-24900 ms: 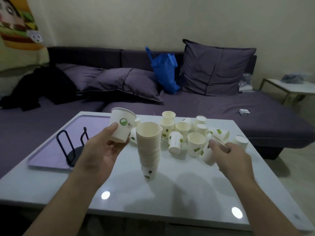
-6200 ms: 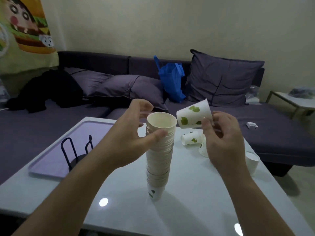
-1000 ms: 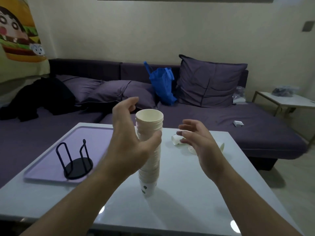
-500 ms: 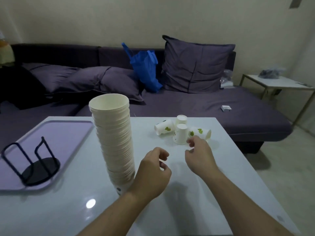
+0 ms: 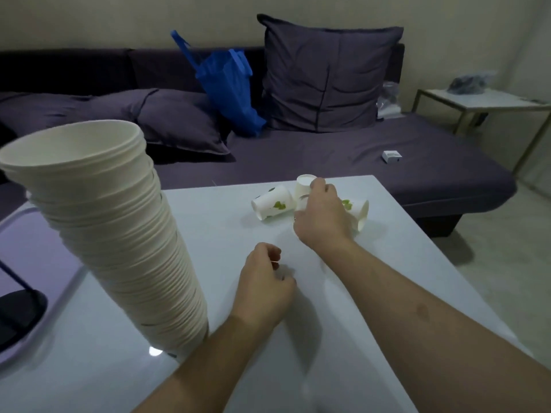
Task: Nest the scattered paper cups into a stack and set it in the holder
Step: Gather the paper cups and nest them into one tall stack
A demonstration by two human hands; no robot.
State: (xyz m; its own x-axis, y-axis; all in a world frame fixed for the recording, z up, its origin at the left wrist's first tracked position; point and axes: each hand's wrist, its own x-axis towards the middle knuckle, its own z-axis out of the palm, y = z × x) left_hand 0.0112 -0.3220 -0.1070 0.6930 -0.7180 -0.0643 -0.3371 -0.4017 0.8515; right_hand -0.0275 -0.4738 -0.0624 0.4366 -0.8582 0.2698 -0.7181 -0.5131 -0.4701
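A tall, leaning stack of nested white paper cups (image 5: 119, 234) stands on the white table (image 5: 402, 293) at the near left. Three loose cups with green leaf prints remain near the far edge: one lying on its side (image 5: 272, 205), one upside down (image 5: 304, 184), and one lying to the right (image 5: 359, 213). My right hand (image 5: 320, 219) is down over this group, fingers wrapped on an upside-down cup that it mostly hides. My left hand (image 5: 265, 287) hovers low over the middle of the table, fingers curled and holding nothing. The black wire holder (image 5: 18, 305) shows only partly at the left edge.
The holder sits on a purple tray (image 5: 59, 257) at the table's left side. Behind the table is a dark purple sofa (image 5: 328, 150) with cushions, a blue bag (image 5: 229, 90) and a small white box (image 5: 391, 156). A side table (image 5: 483, 99) stands at the right.
My left hand let go of the stack and dropped to the table. My right hand reached forward onto the loose cups. My head moved closer and lower, so the stack looms large.
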